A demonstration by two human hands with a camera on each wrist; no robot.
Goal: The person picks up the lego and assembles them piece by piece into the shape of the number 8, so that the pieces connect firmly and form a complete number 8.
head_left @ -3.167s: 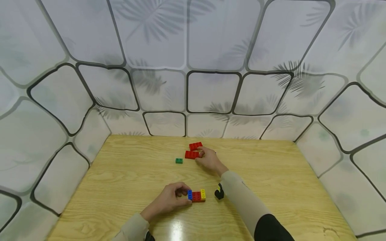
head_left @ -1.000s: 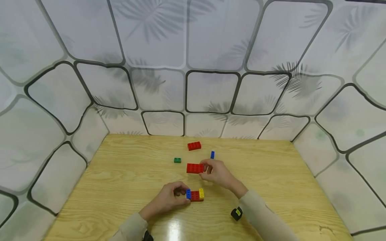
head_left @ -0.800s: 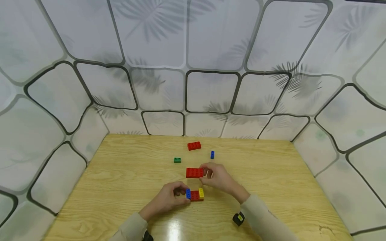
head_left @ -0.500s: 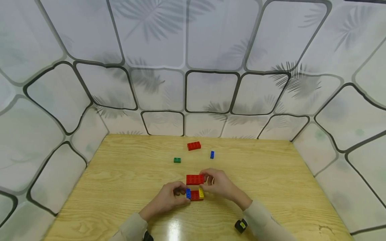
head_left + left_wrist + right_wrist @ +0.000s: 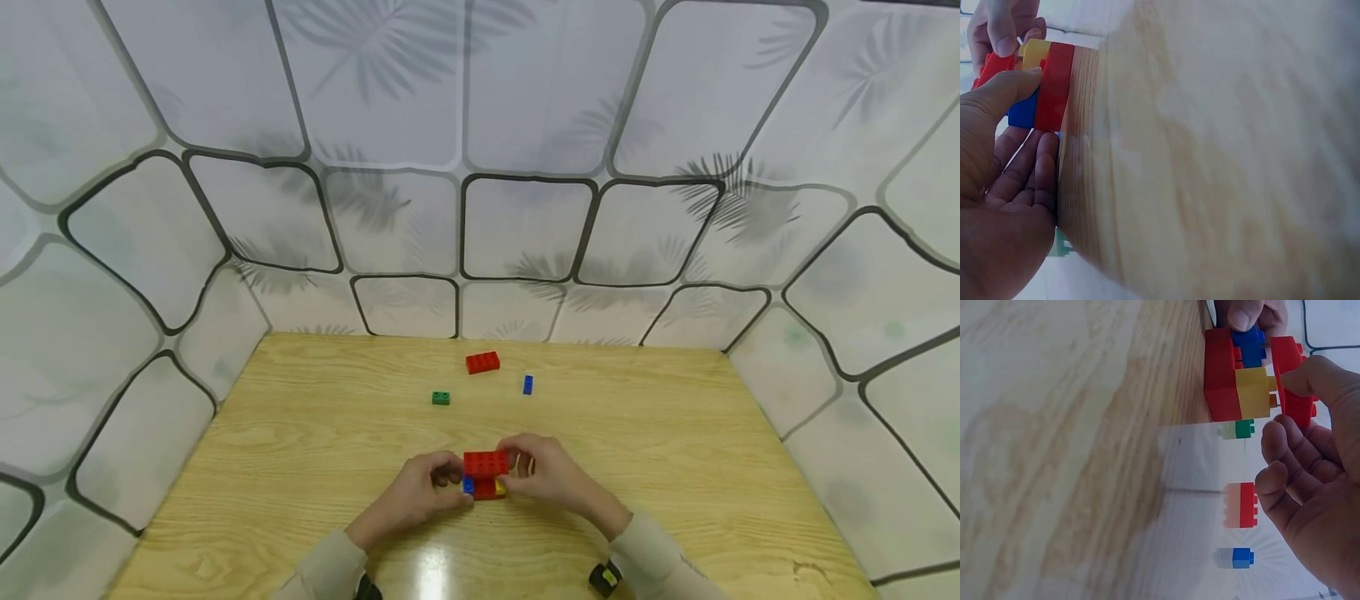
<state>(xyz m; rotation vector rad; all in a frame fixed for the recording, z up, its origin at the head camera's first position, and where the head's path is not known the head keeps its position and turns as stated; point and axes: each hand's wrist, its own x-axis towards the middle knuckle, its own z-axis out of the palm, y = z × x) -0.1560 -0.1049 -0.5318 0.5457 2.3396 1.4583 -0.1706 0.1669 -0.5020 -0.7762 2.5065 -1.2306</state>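
Note:
My left hand (image 5: 423, 487) grips the near end of a small build of toy bricks, thumb and fingers at its blue brick (image 5: 1022, 112). That blue brick and a yellow brick (image 5: 1252, 394) sit on opposite ends of a red base brick (image 5: 1220, 375), which stands on the table. Between thumb and fingers, my right hand (image 5: 551, 475) pinches one end of another red brick (image 5: 485, 463). This brick hangs studs up just over the blue and yellow ones, slightly tilted; in the right wrist view a narrow gap shows above the yellow studs.
Farther back on the wooden table (image 5: 337, 417) lie a loose red brick (image 5: 482, 362), a small blue brick (image 5: 528, 385) and a green brick (image 5: 441, 398). A patterned curtain wall (image 5: 525, 233) encloses the table's back and sides.
My right hand has brought one red brick from the back of the table toward me, over the build. The left hand has stayed at the build; the small blue brick has come into view.

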